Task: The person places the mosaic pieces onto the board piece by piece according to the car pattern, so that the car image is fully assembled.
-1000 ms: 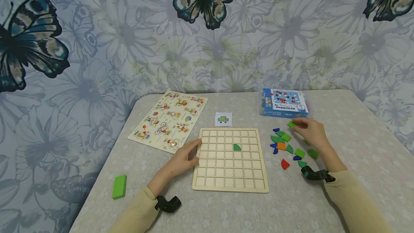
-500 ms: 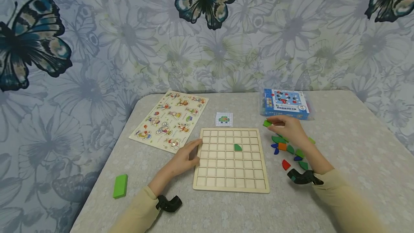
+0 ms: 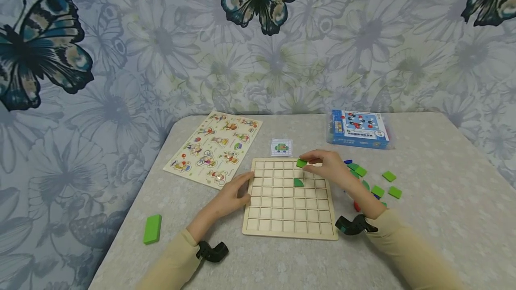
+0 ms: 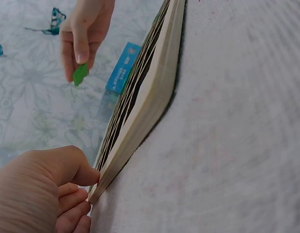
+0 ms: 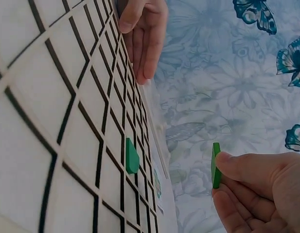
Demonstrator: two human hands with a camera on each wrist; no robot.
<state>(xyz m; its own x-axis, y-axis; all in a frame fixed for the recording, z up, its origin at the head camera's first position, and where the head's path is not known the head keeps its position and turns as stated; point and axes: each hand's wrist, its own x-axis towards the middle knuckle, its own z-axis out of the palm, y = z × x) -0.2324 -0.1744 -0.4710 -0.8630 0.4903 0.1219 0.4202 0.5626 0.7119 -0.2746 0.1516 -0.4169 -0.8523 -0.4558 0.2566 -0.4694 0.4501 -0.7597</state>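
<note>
My right hand (image 3: 328, 167) pinches a small green square tile (image 3: 301, 163) between thumb and fingers above the far edge of a wooden grid board (image 3: 278, 218). In the right wrist view that tile (image 5: 216, 165) is held on edge, apart from the board. A dark green quarter-circle piece (image 3: 298, 183) lies in one cell of the grid. My left hand (image 3: 230, 198) rests against the board's left edge, thumb and fingers touching the rim. The left wrist view has its thumb (image 4: 77, 165) at the rim, with the fingers partly hidden.
Right of the board lie loose tiles, including a green square (image 3: 389, 176), partly behind my right arm. A small pattern card (image 3: 281, 147) stands beyond the board. A picture board (image 3: 213, 147), a green block (image 3: 152, 229) and a blue box (image 3: 359, 130) sit around.
My right hand has carried the green square tile leftward from the loose pieces to above the board's far edge. My left hand stays at the board's left edge.
</note>
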